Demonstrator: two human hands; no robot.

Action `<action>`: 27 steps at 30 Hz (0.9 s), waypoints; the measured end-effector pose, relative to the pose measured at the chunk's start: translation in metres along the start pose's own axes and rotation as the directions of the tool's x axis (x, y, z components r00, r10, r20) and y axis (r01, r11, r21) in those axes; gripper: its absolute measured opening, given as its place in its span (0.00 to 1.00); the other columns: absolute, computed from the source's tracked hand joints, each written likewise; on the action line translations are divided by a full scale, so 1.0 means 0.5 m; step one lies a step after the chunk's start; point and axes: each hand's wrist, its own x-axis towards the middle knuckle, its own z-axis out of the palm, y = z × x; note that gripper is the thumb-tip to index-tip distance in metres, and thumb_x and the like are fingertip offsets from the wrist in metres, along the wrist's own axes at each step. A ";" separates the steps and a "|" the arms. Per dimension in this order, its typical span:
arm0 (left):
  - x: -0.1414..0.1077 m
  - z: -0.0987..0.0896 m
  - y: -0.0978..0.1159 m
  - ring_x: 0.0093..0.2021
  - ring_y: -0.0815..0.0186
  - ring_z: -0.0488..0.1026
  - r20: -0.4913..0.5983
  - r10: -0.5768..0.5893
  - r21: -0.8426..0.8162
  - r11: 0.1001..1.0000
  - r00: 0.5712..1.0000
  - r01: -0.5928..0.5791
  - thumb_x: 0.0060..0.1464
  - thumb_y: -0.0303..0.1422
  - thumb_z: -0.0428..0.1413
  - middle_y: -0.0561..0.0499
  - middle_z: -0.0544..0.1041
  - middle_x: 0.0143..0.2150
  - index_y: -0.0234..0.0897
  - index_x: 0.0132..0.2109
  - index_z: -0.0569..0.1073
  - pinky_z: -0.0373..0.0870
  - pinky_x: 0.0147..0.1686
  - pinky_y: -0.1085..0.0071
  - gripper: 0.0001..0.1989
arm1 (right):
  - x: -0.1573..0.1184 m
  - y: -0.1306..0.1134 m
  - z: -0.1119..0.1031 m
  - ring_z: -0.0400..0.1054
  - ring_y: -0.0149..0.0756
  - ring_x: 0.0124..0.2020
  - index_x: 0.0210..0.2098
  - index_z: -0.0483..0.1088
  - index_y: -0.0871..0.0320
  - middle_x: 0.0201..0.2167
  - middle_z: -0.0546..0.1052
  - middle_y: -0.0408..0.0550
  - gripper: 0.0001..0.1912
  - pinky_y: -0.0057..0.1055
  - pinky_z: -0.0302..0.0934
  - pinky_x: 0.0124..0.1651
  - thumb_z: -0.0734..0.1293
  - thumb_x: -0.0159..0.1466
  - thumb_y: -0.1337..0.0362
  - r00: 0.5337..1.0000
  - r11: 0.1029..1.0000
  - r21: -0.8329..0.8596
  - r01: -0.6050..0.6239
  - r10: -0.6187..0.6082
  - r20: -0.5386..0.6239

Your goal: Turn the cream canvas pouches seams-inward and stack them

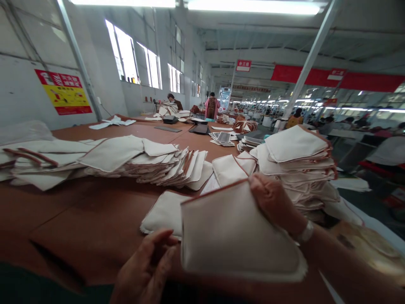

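My right hand [274,202] grips the upper right corner of a white fabric panel [234,236] with brown edging along its top. The panel hangs tilted above the table and is a little blurred. To its left is my left hand [147,266], fingers curled and apart, with nothing visible in them. Behind the held panel another white panel [164,213] lies on the brown table top [104,219], partly covered. A tall stack of white panels [300,169] with brown edges rises behind my right hand.
A long row of overlapping white panels [126,158] spreads across the table's left and middle. Farther back lie dark trays [201,128] and brown bundles [245,126]. Two people [211,106] are at the far end. A slanted metal post [308,63] stands at right.
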 end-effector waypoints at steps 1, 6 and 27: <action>0.023 0.006 -0.010 0.47 0.62 0.74 0.012 0.010 0.019 1.000 1.000 -0.010 0.58 0.46 0.54 0.49 0.76 0.47 0.42 0.53 0.65 0.73 0.46 0.74 0.20 | 0.042 0.033 -0.010 0.52 0.28 0.23 0.23 0.56 0.56 0.19 0.59 0.38 0.17 0.29 0.47 0.28 0.56 0.67 0.58 0.990 0.999 -0.022 -0.043 0.040 -0.137; 0.170 0.098 -0.056 0.51 0.59 0.69 0.257 0.170 0.405 0.875 0.951 -0.266 0.63 0.36 0.47 0.45 0.72 0.50 0.37 0.52 0.67 0.67 0.54 0.62 0.13 | 0.173 0.221 -0.003 0.55 0.31 0.24 0.23 0.58 0.56 0.19 0.63 0.42 0.15 0.31 0.50 0.28 0.58 0.64 0.58 0.752 0.865 0.159 -0.475 0.493 -0.438; 0.298 0.186 0.040 0.40 0.63 0.70 0.776 0.142 0.289 0.786 0.615 -0.547 0.56 0.34 0.55 0.49 0.71 0.40 0.38 0.42 0.73 0.64 0.43 0.71 0.08 | -0.244 0.196 0.158 0.71 0.36 0.31 0.49 0.65 0.61 0.36 0.74 0.50 0.21 0.29 0.61 0.26 0.61 0.61 0.55 0.798 0.649 0.474 -0.595 0.544 0.258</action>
